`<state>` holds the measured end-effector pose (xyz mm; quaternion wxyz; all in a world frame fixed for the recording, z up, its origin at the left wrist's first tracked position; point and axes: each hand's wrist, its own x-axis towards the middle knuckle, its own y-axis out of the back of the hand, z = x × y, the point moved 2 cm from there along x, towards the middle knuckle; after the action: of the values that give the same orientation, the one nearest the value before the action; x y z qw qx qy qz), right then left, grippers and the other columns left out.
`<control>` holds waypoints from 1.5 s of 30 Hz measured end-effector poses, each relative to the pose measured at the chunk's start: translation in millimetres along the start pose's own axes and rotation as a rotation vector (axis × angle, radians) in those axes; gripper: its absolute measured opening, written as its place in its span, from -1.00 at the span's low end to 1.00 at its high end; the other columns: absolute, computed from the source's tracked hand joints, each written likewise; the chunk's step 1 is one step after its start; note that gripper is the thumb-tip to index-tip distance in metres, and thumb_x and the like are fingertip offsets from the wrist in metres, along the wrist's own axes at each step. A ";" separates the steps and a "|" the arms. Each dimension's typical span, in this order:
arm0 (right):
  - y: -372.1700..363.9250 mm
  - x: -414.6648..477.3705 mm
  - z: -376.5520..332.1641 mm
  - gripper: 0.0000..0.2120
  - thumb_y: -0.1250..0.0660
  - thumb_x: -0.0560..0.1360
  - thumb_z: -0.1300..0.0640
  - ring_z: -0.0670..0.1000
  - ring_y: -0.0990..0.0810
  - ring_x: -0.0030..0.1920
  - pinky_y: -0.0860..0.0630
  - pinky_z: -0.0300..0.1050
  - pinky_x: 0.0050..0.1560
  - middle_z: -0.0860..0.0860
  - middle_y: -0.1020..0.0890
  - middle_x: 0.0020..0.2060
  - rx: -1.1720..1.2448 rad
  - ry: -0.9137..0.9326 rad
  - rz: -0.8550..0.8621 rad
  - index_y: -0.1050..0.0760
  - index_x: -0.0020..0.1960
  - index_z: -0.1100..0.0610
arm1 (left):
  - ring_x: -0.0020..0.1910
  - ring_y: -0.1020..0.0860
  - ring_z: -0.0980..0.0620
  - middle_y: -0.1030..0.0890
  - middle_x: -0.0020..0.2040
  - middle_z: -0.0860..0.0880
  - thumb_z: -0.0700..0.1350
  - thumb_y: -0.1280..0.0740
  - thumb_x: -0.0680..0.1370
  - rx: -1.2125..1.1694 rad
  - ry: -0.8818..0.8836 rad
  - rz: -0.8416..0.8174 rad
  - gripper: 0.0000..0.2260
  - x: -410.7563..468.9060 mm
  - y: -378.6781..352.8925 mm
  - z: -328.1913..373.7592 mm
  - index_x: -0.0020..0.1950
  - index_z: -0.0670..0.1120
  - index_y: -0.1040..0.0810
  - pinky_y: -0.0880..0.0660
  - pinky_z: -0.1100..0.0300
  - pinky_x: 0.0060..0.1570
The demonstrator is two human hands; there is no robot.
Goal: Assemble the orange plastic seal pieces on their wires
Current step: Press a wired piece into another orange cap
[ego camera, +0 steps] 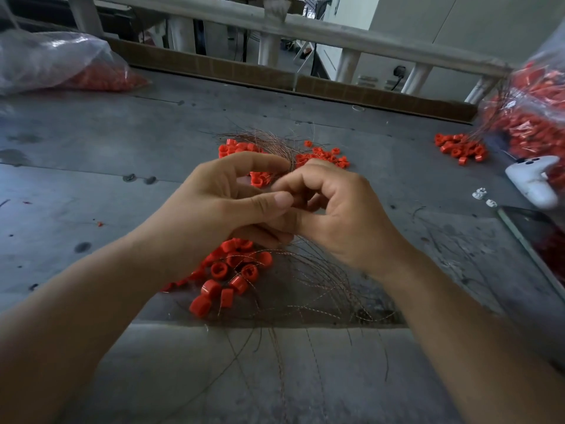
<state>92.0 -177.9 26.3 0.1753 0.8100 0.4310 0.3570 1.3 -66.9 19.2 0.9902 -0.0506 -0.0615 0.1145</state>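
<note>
Two hands meet over the work: left hand (pixel 226 203) curled round the wires (pixel 275 142), probably to keep the bundle fanned for picking. Right hand (pixel 333 209) has fingertips pinched at the left thumb, on what is too blurred to tell. Seals (pixel 232 273) lie on the table (pixel 91 185) just below the grip, more beyond it, handy for threading.
</note>
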 end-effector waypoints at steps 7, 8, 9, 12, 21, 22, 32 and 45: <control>2.1 0.5 4.7 -0.71 -0.28 0.35 -0.08 -0.07 -0.63 -0.11 -0.57 -0.17 -0.06 -0.04 -0.63 -0.16 0.273 -0.146 -0.109 -0.50 0.01 0.01 | -0.43 -0.59 0.08 -0.63 -0.35 -0.05 -0.15 -0.47 0.24 -0.139 -0.047 0.051 -0.61 2.0 8.7 5.7 0.05 -0.10 -0.53 -0.47 0.32 -0.52; 2.4 0.4 4.1 -0.77 -0.28 0.37 -0.03 -0.11 -0.62 -0.18 -0.55 -0.24 -0.13 -0.08 -0.62 -0.23 0.299 -0.150 -0.115 -0.51 -0.01 0.03 | -0.42 -0.59 0.10 -0.63 -0.34 -0.05 -0.15 -0.41 0.26 -0.184 -0.063 0.062 -0.64 2.0 9.7 6.6 0.04 -0.11 -0.53 -0.48 0.33 -0.50; 2.5 0.5 3.9 -0.85 -0.29 0.40 0.05 -0.16 -0.60 -0.25 -0.53 -0.29 -0.20 -0.12 -0.61 -0.30 0.304 -0.150 -0.115 -0.51 -0.05 0.03 | -0.40 -0.60 0.10 -0.64 -0.32 -0.05 -0.16 -0.34 0.30 -0.223 -0.076 0.067 -0.68 2.0 11.1 7.3 0.04 -0.11 -0.52 -0.49 0.33 -0.48; 6.3 1.7 3.7 -0.90 -0.31 0.45 0.21 -0.19 -0.54 -0.39 -0.47 -0.34 -0.36 -0.11 -0.57 -0.41 0.243 -0.148 -0.055 -0.53 -0.15 0.03 | -0.36 -0.61 0.10 -0.67 -0.27 -0.07 -0.23 -0.24 0.36 -0.260 -0.101 0.062 -0.73 1.9 15.2 9.5 0.04 -0.12 -0.52 -0.52 0.33 -0.40; 16.9 3.5 8.2 -0.95 -0.40 0.42 0.21 -0.25 -0.52 -0.30 -0.41 -0.42 -0.23 -0.18 -0.54 -0.35 0.002 -0.170 0.052 -0.63 -0.16 0.09 | -0.41 -0.57 0.12 -0.59 -0.40 0.01 -0.08 -0.43 0.08 0.083 -0.140 0.238 -0.76 2.7 21.6 8.2 -0.30 -0.10 -0.59 -0.49 0.36 -0.43; 16.5 3.6 8.5 -0.94 -0.41 0.41 0.22 -0.25 -0.53 -0.31 -0.43 -0.42 -0.23 -0.18 -0.55 -0.35 0.007 -0.178 0.046 -0.62 -0.17 0.08 | -0.40 -0.58 0.12 -0.60 -0.40 0.01 -0.06 -0.44 0.09 0.139 -0.136 0.270 -0.74 3.4 24.7 8.0 -0.27 -0.10 -0.58 -0.51 0.36 -0.41; 4.1 2.6 17.6 -0.80 -0.42 0.41 0.21 -0.25 -0.47 -0.36 -0.41 -0.43 -0.33 -0.14 -0.55 -0.39 -0.161 -0.241 -0.118 -0.50 -0.30 -0.04 | -0.35 -0.59 0.15 -0.63 -0.31 0.17 -0.25 -0.47 0.31 0.776 -0.016 0.315 -0.67 7.2 42.9 -2.9 -0.39 0.22 -0.59 -0.52 0.37 -0.38; 1.2 1.6 21.2 -0.93 -0.43 0.39 0.07 -0.30 -0.48 -0.32 -0.40 -0.47 -0.27 -0.17 -0.54 -0.37 -0.234 -0.239 -0.256 -0.58 -0.19 0.05 | -0.33 -0.53 0.19 -0.59 -0.38 0.11 0.00 -0.41 0.41 0.838 0.044 0.412 -0.87 16.9 54.5 -14.0 -0.34 0.06 -0.58 -0.41 0.31 -0.36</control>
<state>108.7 -176.7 13.2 0.3619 0.7593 0.4621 0.2810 7.5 -11.3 1.0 0.8830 0.3402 0.0226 0.3226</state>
